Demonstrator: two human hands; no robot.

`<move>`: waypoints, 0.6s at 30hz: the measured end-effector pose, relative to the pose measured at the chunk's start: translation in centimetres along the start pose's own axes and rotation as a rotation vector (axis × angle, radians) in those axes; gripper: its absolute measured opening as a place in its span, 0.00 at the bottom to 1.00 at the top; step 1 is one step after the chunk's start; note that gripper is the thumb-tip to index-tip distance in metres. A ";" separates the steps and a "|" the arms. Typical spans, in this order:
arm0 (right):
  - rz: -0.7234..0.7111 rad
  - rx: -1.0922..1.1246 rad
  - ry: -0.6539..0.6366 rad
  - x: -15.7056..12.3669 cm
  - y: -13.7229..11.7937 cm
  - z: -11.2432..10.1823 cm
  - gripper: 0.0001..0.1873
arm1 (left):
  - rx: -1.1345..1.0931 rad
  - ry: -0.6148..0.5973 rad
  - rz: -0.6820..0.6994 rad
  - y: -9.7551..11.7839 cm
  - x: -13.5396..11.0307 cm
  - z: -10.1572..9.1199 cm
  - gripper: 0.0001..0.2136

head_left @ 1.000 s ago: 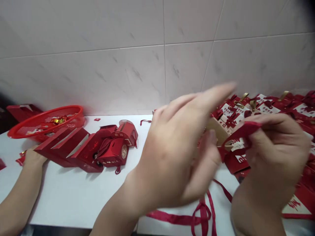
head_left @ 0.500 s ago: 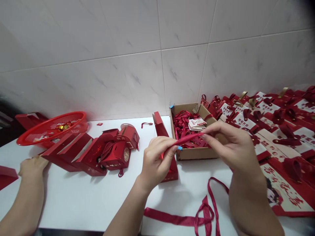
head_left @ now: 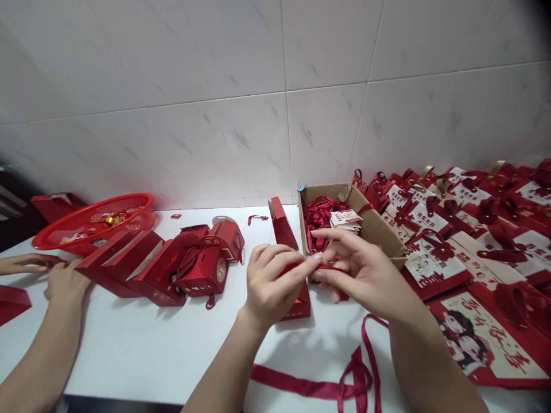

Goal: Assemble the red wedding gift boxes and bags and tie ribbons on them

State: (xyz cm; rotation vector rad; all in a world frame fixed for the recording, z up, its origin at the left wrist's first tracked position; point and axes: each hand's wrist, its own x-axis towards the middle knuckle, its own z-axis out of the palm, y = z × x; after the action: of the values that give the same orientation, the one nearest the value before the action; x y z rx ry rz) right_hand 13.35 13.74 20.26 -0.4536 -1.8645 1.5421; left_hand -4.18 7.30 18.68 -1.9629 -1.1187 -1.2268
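My left hand [head_left: 275, 284] and my right hand [head_left: 364, 272] meet in front of the cardboard box. Both are closed on a dark red ribbon [head_left: 333, 268], which shows as a thin strip between the fingers; the rest of the held part is hidden. Behind my left hand a narrow red gift box [head_left: 283, 223] stands upright, partly covered. More dark red ribbon [head_left: 297, 382] lies below my hands, flat at the left and looped at the right.
The open cardboard box [head_left: 383, 229] holds red ribbons and cards. Rows of red gift bags [head_left: 491, 332] fill the right. Small red boxes [head_left: 201, 272] and a red plastic basket [head_left: 144, 209] stand left. Another person's hands [head_left: 66, 281] are at the far left.
My right hand has moved left to my left hand, so the ribbon stretched between them is now mostly covered. Another person's second hand has entered at the far left.
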 end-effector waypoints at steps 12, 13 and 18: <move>0.053 -0.251 -0.175 0.9 -0.1 -2.4 0.14 | -0.419 -0.166 -0.476 0.3 -2.1 -2.5 0.05; 0.027 -0.277 -0.210 1.2 0.1 -2.1 0.13 | -0.423 -0.192 -0.479 0.2 -1.9 -2.4 0.05; 0.140 -0.195 -0.248 2.6 0.9 -0.6 0.12 | -0.392 -0.270 -0.543 -1.0 -1.4 -1.1 0.07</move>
State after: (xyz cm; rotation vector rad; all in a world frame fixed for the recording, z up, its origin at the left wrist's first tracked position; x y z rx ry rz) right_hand 11.73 16.05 20.15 -0.5082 -2.2286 1.5728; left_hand -5.83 6.41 17.94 -2.2421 -1.7392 -1.5837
